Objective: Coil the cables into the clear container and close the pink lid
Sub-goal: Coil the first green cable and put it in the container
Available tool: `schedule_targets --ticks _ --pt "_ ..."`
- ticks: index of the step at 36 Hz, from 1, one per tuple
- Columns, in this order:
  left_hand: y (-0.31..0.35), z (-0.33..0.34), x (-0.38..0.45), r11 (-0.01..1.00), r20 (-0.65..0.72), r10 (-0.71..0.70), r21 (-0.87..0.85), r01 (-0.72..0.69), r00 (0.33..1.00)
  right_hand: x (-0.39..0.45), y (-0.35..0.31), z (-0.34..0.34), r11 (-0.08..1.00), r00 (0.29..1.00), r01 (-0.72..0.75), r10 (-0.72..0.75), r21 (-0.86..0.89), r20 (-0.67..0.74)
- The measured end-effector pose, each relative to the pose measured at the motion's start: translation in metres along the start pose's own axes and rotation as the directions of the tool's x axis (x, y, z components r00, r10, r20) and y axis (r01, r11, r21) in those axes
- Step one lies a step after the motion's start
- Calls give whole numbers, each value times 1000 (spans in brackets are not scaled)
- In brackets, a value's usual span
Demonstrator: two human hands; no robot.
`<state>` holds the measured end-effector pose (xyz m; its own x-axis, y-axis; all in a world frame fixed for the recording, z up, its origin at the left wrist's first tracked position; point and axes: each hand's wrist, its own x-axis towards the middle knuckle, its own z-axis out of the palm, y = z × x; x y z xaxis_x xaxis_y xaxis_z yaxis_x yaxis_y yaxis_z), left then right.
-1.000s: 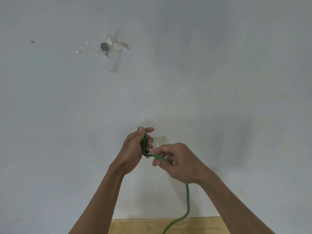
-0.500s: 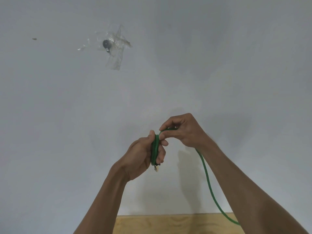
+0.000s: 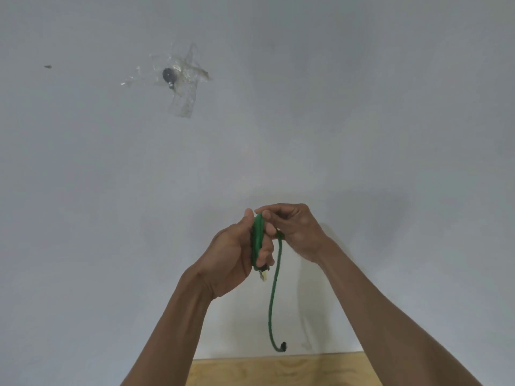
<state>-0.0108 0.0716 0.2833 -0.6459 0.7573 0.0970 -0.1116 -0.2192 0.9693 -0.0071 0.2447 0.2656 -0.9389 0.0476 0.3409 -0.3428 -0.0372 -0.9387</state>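
Left hand [image 3: 234, 254] grips wound loops of green cable [image 3: 257, 240]; right hand [image 3: 295, 229], at its 2 o'clock, pinches the strand. Short tail hangs toward 6. Coiling nearly done; container, lid unseen.

Person seen via 2 bare forearms entering from bottom edge, no sleeves in view up to frame edge. Left hand [image 3: 232, 254] & right hand [image 3: 296, 229] both bare: no gloves, rings, watch or wristbands visible. Wrists plain, no markings. Fingernails short where visible. Upper arms, torso, clothing out of frame; can't tell what's worn.
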Motion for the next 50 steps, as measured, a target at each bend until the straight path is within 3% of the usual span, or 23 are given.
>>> schedule_targets --ticks 6,11,21,28,31,35,40,46,50 --pt "0 -1 2 996 64 27 -91 -21 998 -19 14 21 978 990 -124 112 170 82" --pt "5 2 7 980 -7 46 -192 -46 999 -32 35 35 984 985 -170 169 51 22" --pt "8 -19 20 992 -177 117 -21 -123 977 -53 38 46 979 978 -196 200 -62 52" --pt "4 -29 24 975 -277 220 42 -217 936 -59 33 47 974 977 -214 215 -75 6" --pt "2 -40 26 968 -321 252 90 -235 913 -62 33 48 962 975 -223 222 -161 -24" --pt "-7 -51 20 947 -309 269 256 -193 912 -57 20 43 897 993 -114 97 -427 -61" --pt "-20 -47 14 921 -205 231 363 -145 951 -40 -18 36 751 994 112 -95 -651 61" --pt "-20 -37 11 930 -193 221 338 -147 956 -18 -35 29 674 972 231 -131 -702 195" --pt "-24 -29 10 951 -214 144 299 -76 966 -4 -39 25 698 963 268 -172 -664 207"
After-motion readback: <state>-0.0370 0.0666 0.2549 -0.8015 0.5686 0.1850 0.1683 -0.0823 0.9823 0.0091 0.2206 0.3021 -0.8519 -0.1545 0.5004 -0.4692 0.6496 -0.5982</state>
